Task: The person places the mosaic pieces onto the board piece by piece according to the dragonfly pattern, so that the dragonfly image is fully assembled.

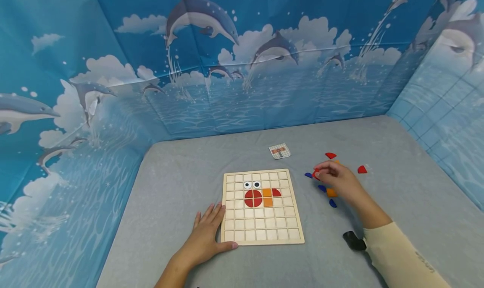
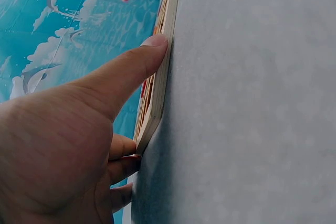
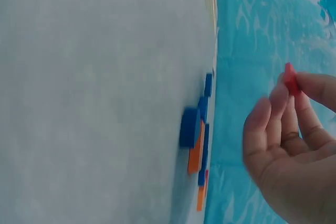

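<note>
A wooden grid board (image 1: 261, 234) lies on the grey surface. Several red quarter-round pieces (image 1: 248, 194) form a disc on it, below two eye pieces (image 1: 247, 185). To their right sit two orange squares (image 1: 268, 202) and one red quarter-round (image 1: 276, 192). My left hand (image 1: 204, 239) rests at the board's near left corner, thumb (image 2: 155, 41) on the near edge and fingers extended along the left side. Above the loose pieces, my right hand (image 1: 340, 183) pinches a small red piece (image 3: 290, 80) between thumb and fingertips, its outline partly hidden.
Around the right hand lie loose blue pieces (image 1: 322, 188), an orange square (image 1: 331, 192) and red quarter-rounds (image 1: 330, 155), one farther right (image 1: 362, 169). A small pattern card (image 1: 280, 151) lies behind the board. A dolphin-print cloth (image 1: 234, 99) hangs along the back and sides.
</note>
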Motion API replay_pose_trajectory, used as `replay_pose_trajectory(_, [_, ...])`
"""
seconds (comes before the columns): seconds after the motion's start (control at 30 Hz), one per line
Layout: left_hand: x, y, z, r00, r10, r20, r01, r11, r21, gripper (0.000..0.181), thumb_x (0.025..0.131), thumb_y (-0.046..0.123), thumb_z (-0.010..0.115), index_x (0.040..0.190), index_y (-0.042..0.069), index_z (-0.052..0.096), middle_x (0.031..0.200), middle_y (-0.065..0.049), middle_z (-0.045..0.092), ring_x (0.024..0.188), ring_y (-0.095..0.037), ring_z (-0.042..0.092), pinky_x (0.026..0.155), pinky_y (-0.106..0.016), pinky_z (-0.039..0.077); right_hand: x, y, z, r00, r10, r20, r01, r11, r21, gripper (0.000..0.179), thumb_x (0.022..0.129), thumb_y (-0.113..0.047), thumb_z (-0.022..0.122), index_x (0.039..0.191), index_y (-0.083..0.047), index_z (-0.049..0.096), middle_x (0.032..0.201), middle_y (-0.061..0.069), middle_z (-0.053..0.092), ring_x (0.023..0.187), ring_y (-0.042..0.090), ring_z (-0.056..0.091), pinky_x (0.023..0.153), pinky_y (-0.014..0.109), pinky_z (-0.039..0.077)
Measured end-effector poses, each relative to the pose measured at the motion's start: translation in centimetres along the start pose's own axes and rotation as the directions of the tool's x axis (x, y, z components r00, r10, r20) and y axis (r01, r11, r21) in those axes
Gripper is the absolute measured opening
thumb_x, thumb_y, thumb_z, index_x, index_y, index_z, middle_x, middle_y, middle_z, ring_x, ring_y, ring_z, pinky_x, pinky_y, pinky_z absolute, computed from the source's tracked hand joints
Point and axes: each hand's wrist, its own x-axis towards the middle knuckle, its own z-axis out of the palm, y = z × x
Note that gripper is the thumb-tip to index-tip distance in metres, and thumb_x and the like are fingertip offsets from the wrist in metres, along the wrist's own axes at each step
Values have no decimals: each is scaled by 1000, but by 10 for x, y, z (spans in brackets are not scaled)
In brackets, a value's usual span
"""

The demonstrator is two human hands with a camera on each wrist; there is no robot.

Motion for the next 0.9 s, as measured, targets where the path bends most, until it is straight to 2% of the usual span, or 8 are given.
replay_pose_trajectory(0.2, [0, 0, 1, 1000, 3, -5, -3, 1000, -4, 113, 75, 62, 80, 160, 9, 28, 168, -9, 27, 158, -34, 17, 121, -69, 6, -2, -6, 13, 997, -16, 72, 17, 1000, -11, 29, 99, -21, 64, 122, -4, 62, 102, 11, 67, 89, 14, 68, 81, 33, 58])
replay_pose_trajectory(0.33, [0, -1, 1, 1000, 1, 0, -1, 1000, -2, 114, 75, 63, 80, 160, 10, 28, 168, -9, 26, 158, -34, 16, 121, -68, 6, -3, -10, 24, 994, -12, 106, 18, 999, -47, 24, 98, -21, 66, 118, -8, 65, 99, 9, 68, 90, 17, 71, 82, 36, 59])
replay_pose_trajectory(0.53, [0, -1, 1, 1000, 2, -2, -2, 1000, 3, 114, 75, 63, 80, 160, 9, 29, 168, -10, 27, 158, -34, 17, 122, -68, 6, -5, -20, 38, 989, -14, 149, 20, 999, -44, 27, 98, -19, 66, 121, -6, 67, 100, 9, 68, 87, 18, 68, 80, 35, 59])
replay_pose_trajectory(0.9, [1, 0, 0, 1000, 12, -6, -12, 1000, 3, 114, 75, 64, 80, 159, 7, 30, 167, -11, 27, 157, -36, 19, 121, -70, 8, -4, -26, 61, 975, 5, 224, 12, 997, -77, 23, 96, -15, 67, 118, -11, 70, 99, 7, 67, 86, 18, 67, 78, 32, 60])
